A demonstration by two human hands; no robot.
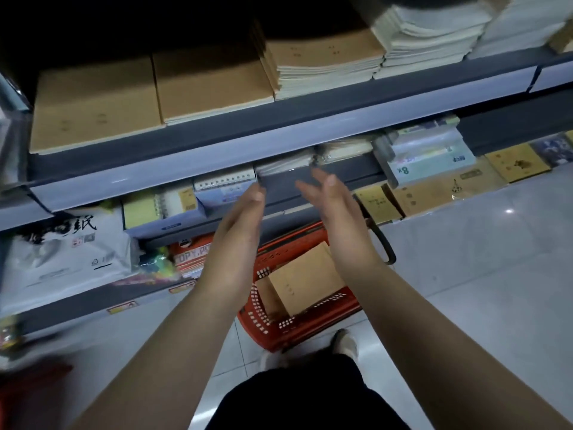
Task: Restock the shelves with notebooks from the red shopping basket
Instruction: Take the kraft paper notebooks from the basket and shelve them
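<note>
- Kraft-brown notebooks sit in the red shopping basket on the floor, directly below my hands, with one leaning tilted across the others.
- As I read it, the top notebook's long axis runs from lower left to upper right, its far corner aimed at the shelves.
- My left hand and right hand hover palms facing, apart, up by the edge of the middle shelf.
- Both sets of fingers are straight and relaxed, holding nothing at all.
- The right hand looks a touch nearer the tilted notebook; I'd say both must drop straight down to reach it.
- Up top, brown notebook stacks already lie flat on that shelf, with white pads stacked beside them.
- Wrapped packs poke out from underneath, just beyond my fingertips.
</note>
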